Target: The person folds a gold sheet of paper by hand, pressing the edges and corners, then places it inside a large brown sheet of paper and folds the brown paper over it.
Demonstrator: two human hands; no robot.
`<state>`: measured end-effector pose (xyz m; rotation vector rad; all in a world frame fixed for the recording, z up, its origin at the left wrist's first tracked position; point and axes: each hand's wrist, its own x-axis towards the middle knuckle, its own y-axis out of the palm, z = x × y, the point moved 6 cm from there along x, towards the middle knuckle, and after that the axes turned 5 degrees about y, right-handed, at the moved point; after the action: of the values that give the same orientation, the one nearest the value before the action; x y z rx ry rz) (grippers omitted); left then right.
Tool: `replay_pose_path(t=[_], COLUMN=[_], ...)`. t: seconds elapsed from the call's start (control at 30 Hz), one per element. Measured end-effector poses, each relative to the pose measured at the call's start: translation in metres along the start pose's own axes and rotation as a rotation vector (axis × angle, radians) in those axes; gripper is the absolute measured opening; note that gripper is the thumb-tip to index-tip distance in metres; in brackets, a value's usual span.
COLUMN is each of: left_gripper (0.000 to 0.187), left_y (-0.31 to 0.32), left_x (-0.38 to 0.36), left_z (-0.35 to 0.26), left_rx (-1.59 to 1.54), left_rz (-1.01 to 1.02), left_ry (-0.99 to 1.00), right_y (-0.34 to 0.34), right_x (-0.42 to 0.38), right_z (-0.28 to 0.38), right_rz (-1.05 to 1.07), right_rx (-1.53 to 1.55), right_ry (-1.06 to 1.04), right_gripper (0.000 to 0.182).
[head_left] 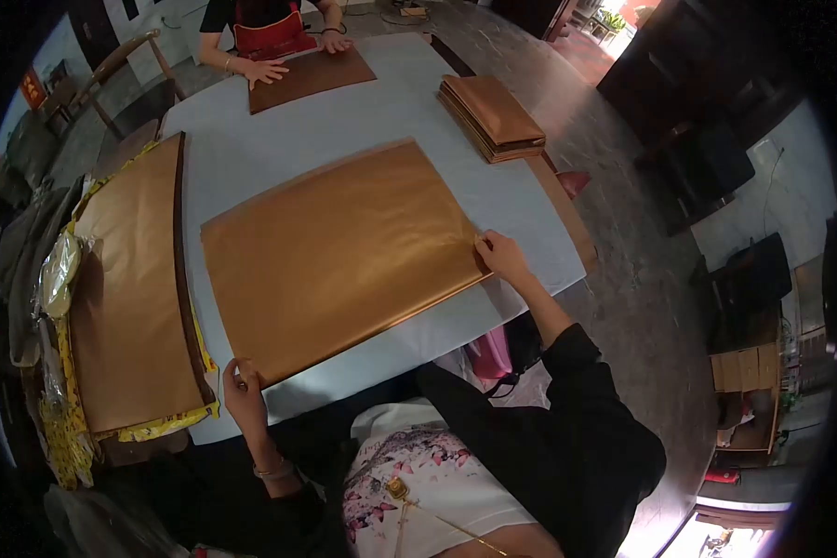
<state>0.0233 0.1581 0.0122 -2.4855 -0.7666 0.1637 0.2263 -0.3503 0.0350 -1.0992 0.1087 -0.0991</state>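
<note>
A large golden-brown sheet [344, 251] lies over the pale table [307, 139], its near edge running between my hands. My left hand [243, 386] pinches the sheet's near left corner. At the near right corner, my right hand [502, 256] grips the sheet between thumb and fingers. Left of the sheet rests a wide stack of brown sheets [135, 288] on yellow wrapping [172, 424]. A pile of folded brown sheets [493, 113] sits at the far right of the table.
Across the table, a co-worker in a red apron [274, 39] has both hands flat on a brown sheet [312, 79]. A wooden chair [126, 84] stands at the far left. Below the table's near edge is a pink bag [490, 356]. Dark chairs [749, 274] stand at the right.
</note>
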Motion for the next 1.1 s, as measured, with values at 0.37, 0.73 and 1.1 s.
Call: replay_pose_path(t=[0.37, 0.73, 1.1], left_gripper=[0.040, 0.044, 0.043], left_y=[-0.004, -0.008, -0.009], left_x=[-0.005, -0.009, -0.007], left_z=[-0.008, -0.017, -0.013], left_rx=[0.049, -0.063, -0.070], left_rz=[0.022, -0.037, 0.004], left_ry=[-0.046, -0.046, -0.018], right_y=[0.005, -0.004, -0.001], right_x=[0.004, 0.000, 0.003], right_z=[-0.009, 0.001, 0.000], right_rz=[0.029, 0.027, 0.048], right_rx=[0.084, -0.023, 0.025], right_ry=[-0.022, -0.020, 0.014], right_gripper=[0.034, 0.030, 0.031])
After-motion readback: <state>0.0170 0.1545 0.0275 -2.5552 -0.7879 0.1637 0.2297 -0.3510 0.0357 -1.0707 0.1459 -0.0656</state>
